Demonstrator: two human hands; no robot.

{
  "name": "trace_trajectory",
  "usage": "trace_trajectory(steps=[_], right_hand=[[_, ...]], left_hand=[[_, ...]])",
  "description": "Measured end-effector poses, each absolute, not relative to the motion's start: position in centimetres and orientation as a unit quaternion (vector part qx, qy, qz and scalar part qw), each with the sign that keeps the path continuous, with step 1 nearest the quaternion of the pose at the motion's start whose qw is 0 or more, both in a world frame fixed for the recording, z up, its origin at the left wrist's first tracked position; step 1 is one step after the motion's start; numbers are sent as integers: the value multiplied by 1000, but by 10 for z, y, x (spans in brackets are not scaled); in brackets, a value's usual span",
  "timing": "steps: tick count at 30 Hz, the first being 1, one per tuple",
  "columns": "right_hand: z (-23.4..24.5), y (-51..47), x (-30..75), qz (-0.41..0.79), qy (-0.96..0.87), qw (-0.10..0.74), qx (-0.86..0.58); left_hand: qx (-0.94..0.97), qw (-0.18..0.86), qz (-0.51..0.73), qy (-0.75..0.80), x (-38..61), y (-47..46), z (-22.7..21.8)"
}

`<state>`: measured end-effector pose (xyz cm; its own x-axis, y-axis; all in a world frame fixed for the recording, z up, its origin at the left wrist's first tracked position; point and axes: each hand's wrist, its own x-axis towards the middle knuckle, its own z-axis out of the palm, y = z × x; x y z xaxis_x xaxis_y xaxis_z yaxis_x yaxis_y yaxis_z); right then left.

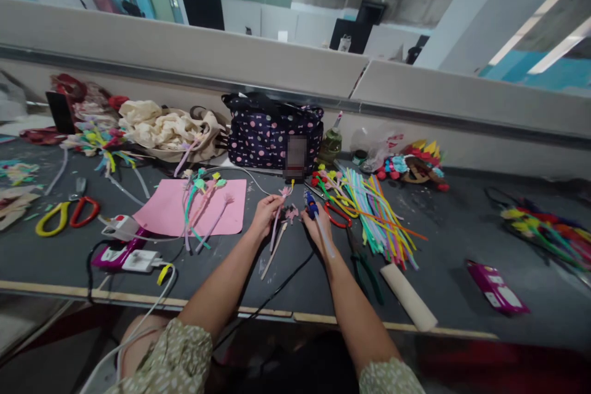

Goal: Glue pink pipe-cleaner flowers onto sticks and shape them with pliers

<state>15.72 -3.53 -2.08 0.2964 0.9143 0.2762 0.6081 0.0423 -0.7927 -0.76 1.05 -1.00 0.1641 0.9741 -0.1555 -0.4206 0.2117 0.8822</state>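
Observation:
My left hand [264,217] pinches a lilac pipe-cleaner flower [276,225] near its head, with the stem hanging down toward the table. In my right hand [316,229] is a blue hot glue gun [311,203], a clear glue stick [325,237] jutting from its back end. Between the hands, small pink cut pieces [292,214] lie on the table beside a thin pale stick [274,251]. Left of my left hand, several finished pipe-cleaner flowers [203,200] rest on a pink sheet [234,212].
Loose coloured pipe cleaners [373,212] lie right of my hands, near dark green pliers [364,271] and a cream roll [409,297]. A dark patterned bag [258,138] stands behind. Scissors [84,209] and a purple-white power strip [122,257] lie left; a black cord [286,281] crosses the front.

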Motion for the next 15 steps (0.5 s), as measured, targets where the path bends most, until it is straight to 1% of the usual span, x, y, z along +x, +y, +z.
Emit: trace_trajectory(steps=[5,10,15], right_hand=[[-21,-33,156,136,-567,471,-662],[-24,-32,155,142,-565,496,-644],[-25,-31,155,145,-571,499,-635]], left_hand=[[365,674,516,382,-6,13,-18],[368,668,524,380,-8,16,-23],[372,669,522,376,-8,16,-24]])
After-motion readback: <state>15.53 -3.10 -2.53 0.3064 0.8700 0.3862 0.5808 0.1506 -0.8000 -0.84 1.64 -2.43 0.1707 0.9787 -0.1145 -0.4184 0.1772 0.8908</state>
